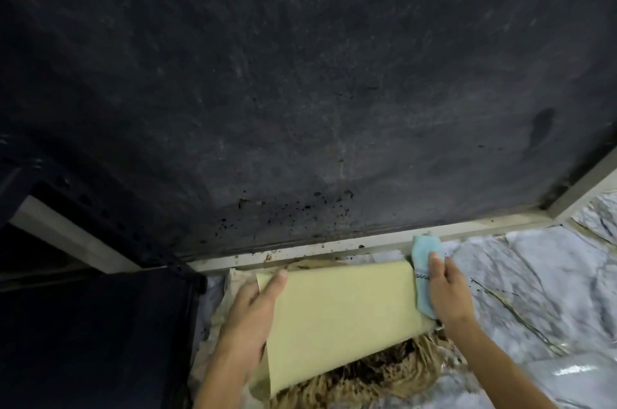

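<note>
Nearest, brown straw-like fibres [367, 375] under a pale yellow sheet [344, 308], long axis running left to right, left edge gripped by the left hand [247, 318]. Just beyond, right hand [447, 288] clutching a blue cloth [422, 251], lengthwise near to far, far end at the pale frame rail [300, 250] below a dark speckled panel [300, 91].

Curled pale yellow sheet [340, 315] over brown fibrous mat [367, 378], folded light blue cloth [423, 275] touching its right edge

No legible text, label or number on yellow sheet [340, 318] or blue cloth [422, 253] beside it; the cloth's stitching is pattern only.
</note>
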`<state>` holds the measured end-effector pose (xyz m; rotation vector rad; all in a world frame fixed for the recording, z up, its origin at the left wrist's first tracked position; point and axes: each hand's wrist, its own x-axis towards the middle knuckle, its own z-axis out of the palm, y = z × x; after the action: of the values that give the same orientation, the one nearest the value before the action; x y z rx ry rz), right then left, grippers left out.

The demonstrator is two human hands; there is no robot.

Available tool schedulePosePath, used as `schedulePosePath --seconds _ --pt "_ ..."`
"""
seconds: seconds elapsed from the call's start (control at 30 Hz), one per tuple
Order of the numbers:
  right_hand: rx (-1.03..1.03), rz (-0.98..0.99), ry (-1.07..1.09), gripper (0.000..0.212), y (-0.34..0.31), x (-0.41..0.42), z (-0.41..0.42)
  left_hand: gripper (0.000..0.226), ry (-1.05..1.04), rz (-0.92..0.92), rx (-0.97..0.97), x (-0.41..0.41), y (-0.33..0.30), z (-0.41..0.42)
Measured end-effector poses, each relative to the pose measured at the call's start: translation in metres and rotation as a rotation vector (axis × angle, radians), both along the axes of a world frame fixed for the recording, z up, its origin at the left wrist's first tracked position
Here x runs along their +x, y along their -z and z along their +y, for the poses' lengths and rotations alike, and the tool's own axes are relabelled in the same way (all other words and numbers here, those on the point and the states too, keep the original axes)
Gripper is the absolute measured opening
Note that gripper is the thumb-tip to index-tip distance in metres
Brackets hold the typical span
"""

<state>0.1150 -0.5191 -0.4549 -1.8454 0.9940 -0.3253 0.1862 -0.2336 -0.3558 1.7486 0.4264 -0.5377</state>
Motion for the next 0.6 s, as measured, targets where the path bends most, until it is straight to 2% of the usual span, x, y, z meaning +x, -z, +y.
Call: schedulePosePath --seconds 0.03,0.1,0.2,0.27,0.33,0.43,0.53,0.6 --pt "-0.021 -0.054 0.026 0.036 -0.01 -0.002 0.0 0.032 0.023 -0.065 0.055 -0.016 -0.006 0.0" --pt "-0.044 -0.186 0.039 0.038 -0.035 -0.005 0.003 0.04 0.111 -0.159 0.18 -0.047 -0.014 0.001" --pt "-0.044 -0.327 -0.027 0.037 -0.078 -0.008 0.024 0.02 0.094 -0.159 0.145 -0.076 -0.017 0.003" --pt "-0.051 -0.348 -0.147 0.032 -0.097 -0.008 0.048 0.02 0.087 -0.127 0.109 -0.087 -0.013 0.0" --pt "0.028 -0.317 -0.309 0.034 -0.102 -0.009 0.077 0.014 0.102 -0.096 0.042 -0.09 -0.013 -0.005" --pt "0.075 -0.225 -0.567 0.035 -0.091 -0.006 0.123 0.035 0.141 -0.11 -0.055 -0.08 -0.016 -0.009" --pt "-0.177 -0.061 -0.763 0.046 -0.074 0.001 0.153 0.027 0.147 -0.113 -0.072 -0.066 -0.012 -0.009" --pt "-0.239 0.032 -0.849 0.052 -0.07 0.01 0.159 0.029 0.145 -0.101 -0.097 -0.058 -0.006 -0.002"
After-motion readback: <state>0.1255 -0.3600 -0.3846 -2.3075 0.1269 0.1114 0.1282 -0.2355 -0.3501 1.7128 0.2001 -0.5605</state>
